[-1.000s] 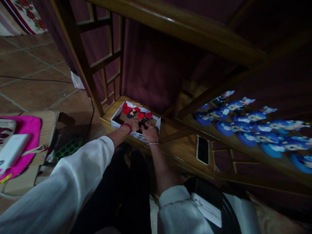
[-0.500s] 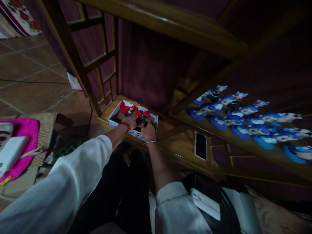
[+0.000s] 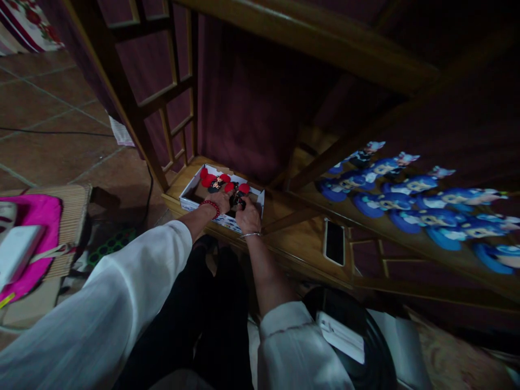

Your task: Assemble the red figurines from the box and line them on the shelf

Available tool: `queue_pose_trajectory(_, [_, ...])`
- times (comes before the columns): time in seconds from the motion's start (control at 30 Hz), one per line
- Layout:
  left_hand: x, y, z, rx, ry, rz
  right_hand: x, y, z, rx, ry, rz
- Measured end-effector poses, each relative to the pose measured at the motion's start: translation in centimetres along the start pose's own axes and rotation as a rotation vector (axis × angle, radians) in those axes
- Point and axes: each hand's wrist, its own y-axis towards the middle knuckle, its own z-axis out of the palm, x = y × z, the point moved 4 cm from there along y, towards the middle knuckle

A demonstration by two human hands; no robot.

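A shallow white cardboard box (image 3: 187, 203) with a blue pattern on its side stands on a wooden shelf. Inside it, a small black figurine with red round parts (image 3: 236, 199) lies between my two hands. My right hand (image 3: 248, 218) is closed around its near right side, thumb on top. From the left, my left hand (image 3: 220, 202), with a red bead bracelet, has its fingers bent against the same figurine; the fingertips are partly hidden. A second red-and-black figurine (image 3: 216, 183) lies in the box's left part, apart from my fingers.
A phone with a dark screen (image 3: 335, 242) lies on the wooden shelf (image 3: 290, 230) to the right. Several blue figurines (image 3: 422, 216) stand in rows on a higher shelf. Wooden lattice (image 3: 162, 103) rises at the left. A white device (image 3: 340, 337) rests on a black round seat (image 3: 376, 357).
My left hand has shifted slightly right and farther in, closer to the figurine. My right hand stays nearly in place on it. The view has moved a little.
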Motion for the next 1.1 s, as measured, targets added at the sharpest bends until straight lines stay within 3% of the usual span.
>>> queue_pose_trajectory(0.27, [1.0, -0.3, 0.1, -0.014, -0.024, -0.16, 0.0, -0.2, 0.0, -0.018, 0.008, -0.013])
queue_pose_trajectory(1.1, [0.6, -1.7, -0.7, -0.133, 0.0, -0.112, 0.3, -0.7, -0.5, 0.07, -0.008, 0.029])
